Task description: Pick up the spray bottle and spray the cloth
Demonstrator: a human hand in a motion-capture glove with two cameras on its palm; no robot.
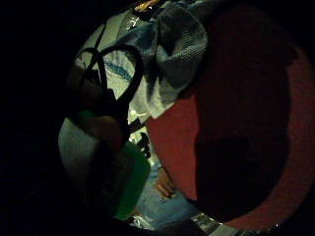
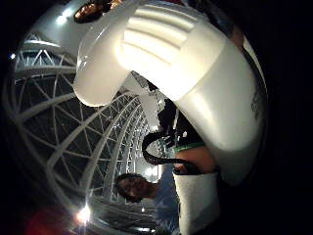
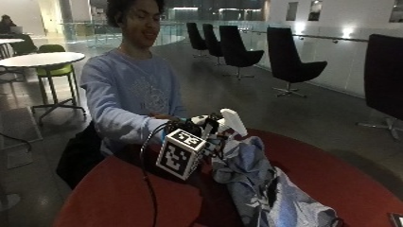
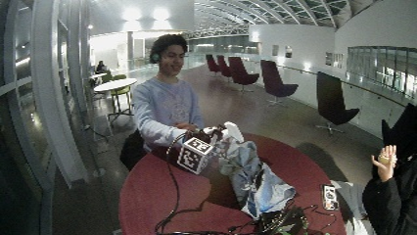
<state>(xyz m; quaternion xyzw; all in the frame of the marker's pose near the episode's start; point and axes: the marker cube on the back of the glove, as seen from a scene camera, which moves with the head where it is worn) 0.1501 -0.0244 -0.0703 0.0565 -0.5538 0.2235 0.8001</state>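
One white plastic spray bottle (image 3: 230,122) with a green-tinted body (image 1: 132,183) is held up off the round red tabletop (image 3: 126,198), just above one crumpled blue-grey patterned cloth (image 3: 261,189) heaped on it. The black-gloved right hand (image 3: 189,128) has its fingers curled round the bottle below the trigger head (image 2: 166,58). Dark print on the white head is too small to read.

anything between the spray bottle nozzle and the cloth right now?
Nothing visible. In the outside view the spray bottle, held in the right hand, sits just above the cloth, with no object in the gap.
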